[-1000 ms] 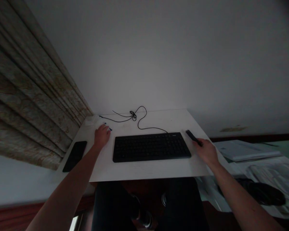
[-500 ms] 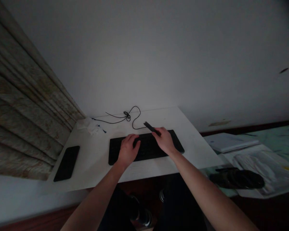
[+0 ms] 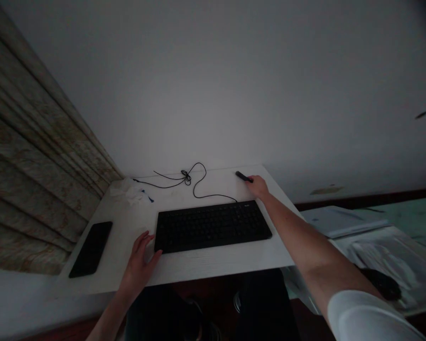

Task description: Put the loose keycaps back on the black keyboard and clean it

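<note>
Black on white: we see a dark keyboard lying across the middle of a pale table, its cable looped and knotted behind it.

Half a second ago both hands were over the keys. Now they have parted. The right hand has gone out to the far right corner of the table, beyond the keyboard's back edge. Its fingers are closed on the near end of a short black stick, which points away to the left, low over the tabletop. Whether the stick touches the surface we cannot tell.

The left hand has come off the keys and back to the near left corner of the keyboard. It lies open and flat on the table, fingers spread, holding nothing, the thumb against the keyboard's corner.

A dark phone lies to the left of that hand, near the table's edge. Crumpled white tissue sits at the far left corner, beside the curtain.
</note>
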A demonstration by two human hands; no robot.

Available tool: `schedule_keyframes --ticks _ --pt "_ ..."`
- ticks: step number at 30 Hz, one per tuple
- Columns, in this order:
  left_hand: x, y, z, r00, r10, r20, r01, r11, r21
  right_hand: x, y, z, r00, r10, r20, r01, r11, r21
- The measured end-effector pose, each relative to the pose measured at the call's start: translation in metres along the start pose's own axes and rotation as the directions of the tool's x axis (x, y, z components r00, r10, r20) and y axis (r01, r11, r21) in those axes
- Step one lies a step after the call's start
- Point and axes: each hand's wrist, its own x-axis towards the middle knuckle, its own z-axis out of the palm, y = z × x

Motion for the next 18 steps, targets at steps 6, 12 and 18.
schedule_keyframes --ticks 6,12,18 --pt "-0.002 0.005 -0.001 0.992 0.0 0.127 0.006 0.999 -0.043 0.01 -0.033 0.019 1.0 -0.022 -0.001 0.022 0.999 0.028" --pt "0.019 0.009 0.005 0.988 -0.06 0.141 0.083 0.984 -0.158 -0.039 0.005 -0.002 0.969 0.063 -0.237 -0.022 0.985 0.173" --pt "0.031 0.023 0.032 0.953 -0.297 0.055 0.288 0.836 -0.467 -0.135 0.057 -0.026 0.976 0.212 -0.051 -0.181 0.916 0.358"
